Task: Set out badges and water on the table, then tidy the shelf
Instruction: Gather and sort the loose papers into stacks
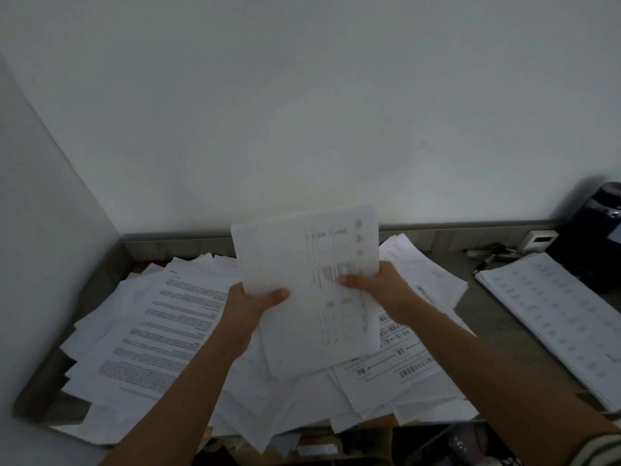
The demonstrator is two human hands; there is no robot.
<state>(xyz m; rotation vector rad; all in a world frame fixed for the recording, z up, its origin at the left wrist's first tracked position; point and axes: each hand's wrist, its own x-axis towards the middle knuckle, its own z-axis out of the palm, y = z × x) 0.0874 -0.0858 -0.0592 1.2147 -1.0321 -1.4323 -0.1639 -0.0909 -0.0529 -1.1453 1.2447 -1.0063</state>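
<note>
White sheaf (312,280) of printed sheets, gripped about halfway up by both hands. Left hand (250,304) closed on the left edge, thumb across the front. Right hand (379,284) closed on the right edge, thumb likewise in front, fingers hidden behind. Held clear above a loose pile (161,317) of paper sprawled at all angles over the grey shelf (487,314), close to the wall (302,112).

Judged by that: the shelf-tidying part of the task, at the stage of gathering and squaring papers, with most of the pile not yet sorted.

Sheaf's long axis running up and away from the body, top edge tipped toward the wall and leaning slightly left, bottom edge nearest the pile. Printed lines running along that axis, so turned sideways to the reader. Edges not flush, with at least two sheets offset at the top.

Next move probably calling for:
- tapping an edge to bring the sheets flush;
- keeping an even grip on both sides so that none slides out;
- setting the sheaf down flat, perhaps beside the neat stack (554,314) lying well to the right.
</note>
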